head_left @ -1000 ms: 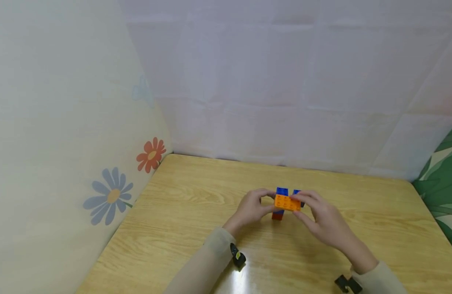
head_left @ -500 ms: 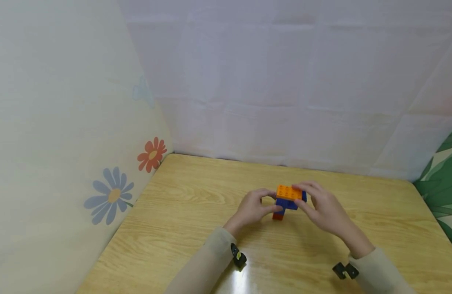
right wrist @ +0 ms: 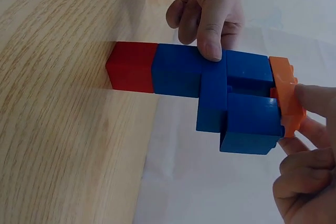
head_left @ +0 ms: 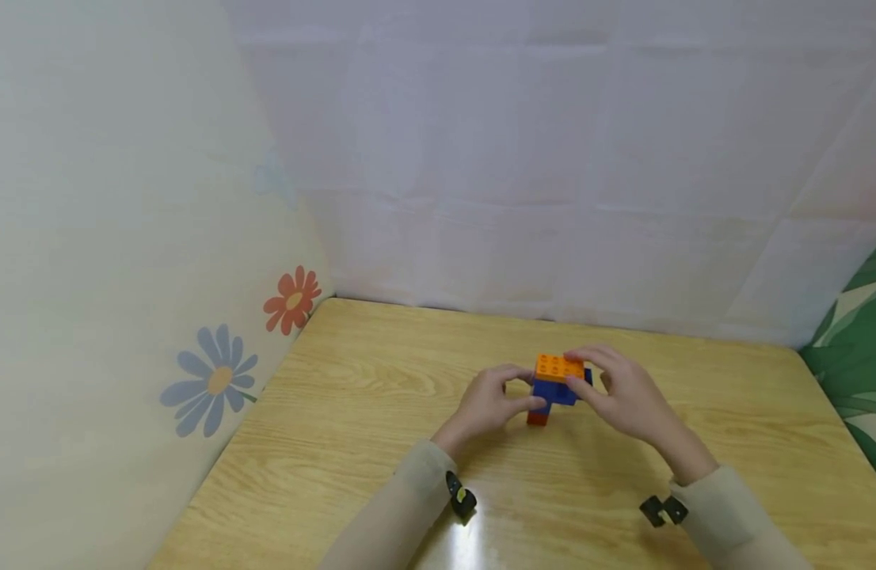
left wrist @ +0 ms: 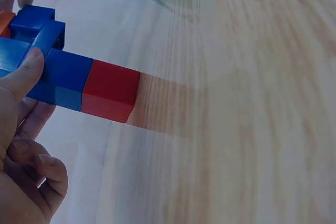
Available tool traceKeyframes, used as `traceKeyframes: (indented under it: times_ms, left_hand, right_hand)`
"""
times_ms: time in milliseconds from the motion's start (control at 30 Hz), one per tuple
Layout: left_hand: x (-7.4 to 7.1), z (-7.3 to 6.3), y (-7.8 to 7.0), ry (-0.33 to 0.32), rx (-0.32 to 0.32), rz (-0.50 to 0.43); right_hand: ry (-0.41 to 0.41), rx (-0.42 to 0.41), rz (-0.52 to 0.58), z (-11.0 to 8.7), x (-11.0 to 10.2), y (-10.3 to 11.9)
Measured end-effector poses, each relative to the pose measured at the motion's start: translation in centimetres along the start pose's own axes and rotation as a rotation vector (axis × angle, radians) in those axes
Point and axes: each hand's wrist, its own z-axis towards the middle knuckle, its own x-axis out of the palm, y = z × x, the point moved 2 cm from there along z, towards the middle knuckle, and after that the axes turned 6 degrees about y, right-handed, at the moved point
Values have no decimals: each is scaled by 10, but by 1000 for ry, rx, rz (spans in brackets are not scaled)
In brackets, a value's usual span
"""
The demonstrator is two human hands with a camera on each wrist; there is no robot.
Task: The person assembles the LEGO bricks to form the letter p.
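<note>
A tower of toy building bricks stands on the table, with a red brick [right wrist: 132, 67] at its foot. Above it come a blue brick [right wrist: 176, 70], a wider flat blue brick [right wrist: 212, 103] and two blue bricks side by side, one of them [right wrist: 252, 119] jutting past the base. An orange studded brick [head_left: 552, 367] lies across the top; in the right wrist view it looks slightly tilted against the blue ones. My left hand [head_left: 481, 408] grips the tower's blue part between thumb and fingers. My right hand [head_left: 626, 396] pinches the orange brick at its right end.
The wooden table [head_left: 381, 372] meets a pale cloth backdrop [head_left: 481, 158] behind and a flower-printed wall [head_left: 124, 237] at the left. Green printed leaves [head_left: 855, 348] show at the right edge. Black straps [head_left: 461, 497] sit at the cuffs.
The orange brick has gone from facing the head camera, in front of the blue bricks, up to lying flatter on top of them. My right hand rose with it; the left stayed in place.
</note>
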Motion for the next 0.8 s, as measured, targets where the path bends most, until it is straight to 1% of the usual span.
traceKeyframes:
  times_ms: [100, 267, 400, 500, 600, 800]
  left_hand:
    - [0, 0, -1, 3, -3, 3]
    - [-1, 0, -2, 1, -1, 7]
    - [-1, 0, -3, -4, 0, 4]
    - [-1, 0, -3, -3, 1, 1]
    - [-1, -1, -3, -2, -1, 0]
    - [0, -2, -3, -1, -16, -9]
  right_hand:
    - [-10, 3, 8, 1, 0, -2]
    - [-21, -26, -19, 4, -2, -2]
    - [-7, -34, -41, 7, -4, -1]
    - [10, -27, -39, 7, -5, -1]
    - [28, -5, -25, 8, -5, -2]
    - [65, 81, 57, 9, -6, -2]
